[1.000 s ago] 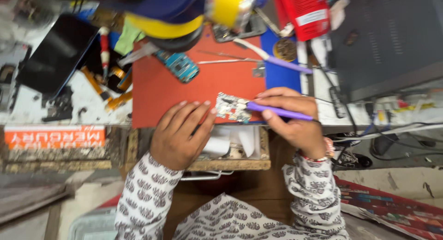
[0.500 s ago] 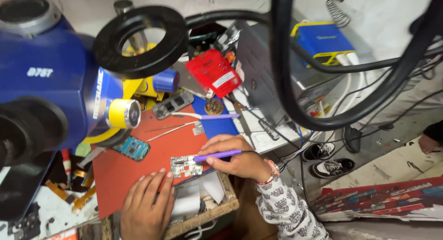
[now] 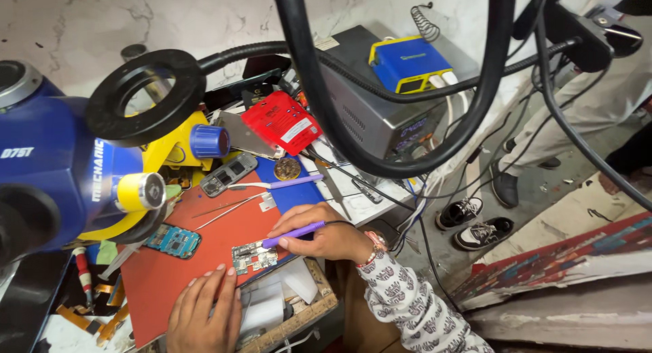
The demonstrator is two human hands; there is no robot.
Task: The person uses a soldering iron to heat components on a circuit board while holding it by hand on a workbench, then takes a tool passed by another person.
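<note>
A small circuit board (image 3: 254,257) lies at the near edge of a red work mat (image 3: 204,258). My right hand (image 3: 326,239) grips a purple-handled soldering iron (image 3: 293,232) whose tip rests on the board. My left hand (image 3: 204,313) lies flat on the mat just left of the board, fingers together, holding nothing. A blue phone board (image 3: 173,240) rests on the mat further left.
A blue and yellow microscope (image 3: 88,170) looms at left, with thick black cables (image 3: 380,88) overhead. Tweezers (image 3: 227,208), a second purple tool (image 3: 285,184), a red box (image 3: 282,122) and a grey station (image 3: 380,102) crowd the bench. Another person's legs (image 3: 543,142) and shoes (image 3: 475,224) are at right.
The view has swung up and to the right, bringing the microscope, cables and floor into sight. Both hands stay at the circuit board, the right still holding the iron.
</note>
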